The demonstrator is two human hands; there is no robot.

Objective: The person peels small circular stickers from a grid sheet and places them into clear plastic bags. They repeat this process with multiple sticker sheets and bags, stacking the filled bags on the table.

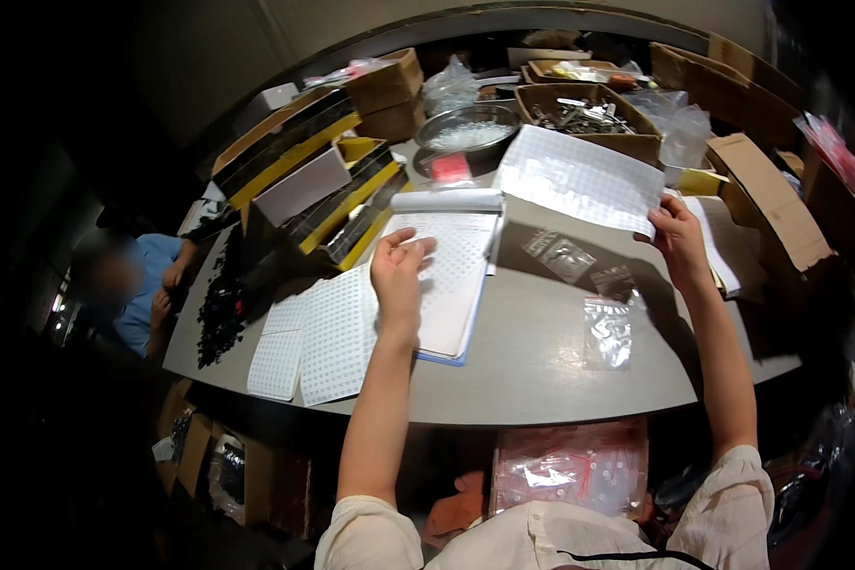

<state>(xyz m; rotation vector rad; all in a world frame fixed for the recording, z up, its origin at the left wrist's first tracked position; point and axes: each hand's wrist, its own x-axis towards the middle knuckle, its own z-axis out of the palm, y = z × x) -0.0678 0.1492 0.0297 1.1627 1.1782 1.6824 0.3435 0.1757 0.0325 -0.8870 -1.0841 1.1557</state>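
My right hand [676, 236] pinches the right corner of a white sheet with a printed grid of small labels [579, 176], held up above the table's far side. Over a clipboard with a paper pad [451, 313], my left hand [399, 280] hovers with fingers loosely bent and apart; I see nothing in it. Left of that hand lie more label sheets [337, 337]. Small clear zip bags lie on the table between my hands: one near the front [607, 332], others farther back with small dark contents [560, 255].
Black-and-yellow boxes [318, 190] and a pile of small black parts [220, 304] are at left, beside a seated person in blue [152, 285]. Behind stand a round metal pan [467, 133] and a carton of metal parts [584, 114]. A box of zip bags [570, 465] sits below the table's front edge.
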